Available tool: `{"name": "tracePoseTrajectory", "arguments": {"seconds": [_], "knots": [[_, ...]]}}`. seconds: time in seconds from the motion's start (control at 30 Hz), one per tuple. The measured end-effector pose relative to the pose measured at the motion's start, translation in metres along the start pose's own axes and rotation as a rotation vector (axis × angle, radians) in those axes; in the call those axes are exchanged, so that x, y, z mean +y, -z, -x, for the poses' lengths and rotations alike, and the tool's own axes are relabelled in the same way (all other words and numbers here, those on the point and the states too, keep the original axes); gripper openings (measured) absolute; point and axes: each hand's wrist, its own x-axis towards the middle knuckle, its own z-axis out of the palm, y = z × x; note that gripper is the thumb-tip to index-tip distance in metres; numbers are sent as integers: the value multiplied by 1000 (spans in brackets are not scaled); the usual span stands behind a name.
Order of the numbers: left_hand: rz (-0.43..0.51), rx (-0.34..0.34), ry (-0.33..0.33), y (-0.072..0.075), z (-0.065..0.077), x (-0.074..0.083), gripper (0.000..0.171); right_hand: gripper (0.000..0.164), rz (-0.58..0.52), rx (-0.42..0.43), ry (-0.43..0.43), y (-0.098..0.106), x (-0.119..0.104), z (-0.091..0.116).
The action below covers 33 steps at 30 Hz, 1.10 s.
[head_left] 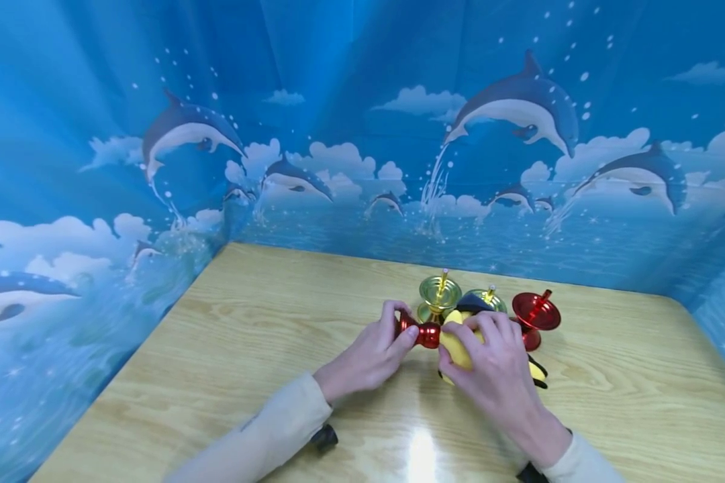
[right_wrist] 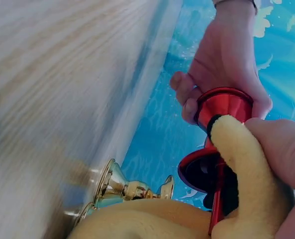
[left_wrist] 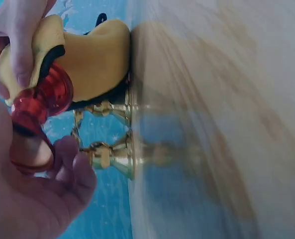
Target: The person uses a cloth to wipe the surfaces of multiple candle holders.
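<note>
In the head view my left hand (head_left: pixel 368 355) grips a red metallic candlestick (head_left: pixel 425 334) by its base end, tipped onto its side above the table. My right hand (head_left: pixel 501 376) pinches a plush yellow cloth (head_left: pixel 457 349) with black edging against the candlestick's other end. From the right wrist, the flared red base (right_wrist: pixel 224 107) sits in the left fingers, while the dish and spike end runs in among folds of the cloth (right_wrist: pixel 137 219). Part of the cloth hangs down beside the right hand in the left wrist view, partly hiding the candlestick (left_wrist: pixel 57 92).
Just behind the hands stand two gold candlesticks, one on the left (head_left: pixel 440 295) and one partly covered by the cloth (head_left: pixel 489 298). Another red candlestick (head_left: pixel 534 312) stands to their right. A dolphin-print curtain (head_left: pixel 350 134) borders the wooden table (head_left: pixel 248 322) at the back and sides.
</note>
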Motion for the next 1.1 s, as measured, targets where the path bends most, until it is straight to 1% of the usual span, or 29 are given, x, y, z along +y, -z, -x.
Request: {"name": "tracePoseTrajectory", "arguments": {"seconds": [0.07, 0.2, 0.23, 0.27, 0.33, 0.37, 0.43, 0.5, 0.57, 0.6, 0.63, 0.7, 0.83, 0.97, 1.03, 1.1], "knots": [[9, 10, 65, -1, 0, 2, 40, 30, 31, -12, 28, -1, -2, 1], [93, -10, 238, -1, -1, 7, 48, 20, 85, -58, 87, -2, -3, 6], [117, -17, 271, -1, -1, 8, 49, 21, 85, -66, 97, -2, -3, 6], [133, -24, 290, -1, -1, 8, 49, 23, 72, -63, 103, -2, -2, 6], [135, -37, 301, 0, -1, 8, 48, 25, 27, -35, 100, -1, 0, 5], [124, -43, 292, 0, -2, 8, 47, 25, -1, -11, 93, -1, 1, 3], [77, -49, 259, 1, -2, 8, 44, 25, -60, 49, 77, 1, 4, -2], [7, -52, 216, 0, -1, 7, 43, 26, -112, 115, 65, 2, 8, -8], [-53, -57, 178, -1, 0, 5, 43, 28, -163, 148, 40, 3, 11, -14], [-71, -60, 165, -2, 1, 5, 43, 28, -190, 138, 24, 4, 12, -16], [-76, -62, 155, -4, 2, 4, 44, 27, -210, 116, 6, 5, 14, -17], [-77, -62, 142, -6, 3, 3, 44, 25, -226, 29, -28, 6, 16, -17], [-50, -51, 118, -9, 5, 3, 49, 31, -195, -215, -81, 5, 17, -10], [-77, -33, 64, -9, 6, 3, 49, 39, -209, -420, -134, 8, 19, -6], [-90, -22, 29, -9, 7, 2, 45, 43, -212, -494, -147, 9, 20, -7], [-102, -19, -8, -8, 7, 2, 44, 45, -201, -521, -132, 9, 21, -9]]}}
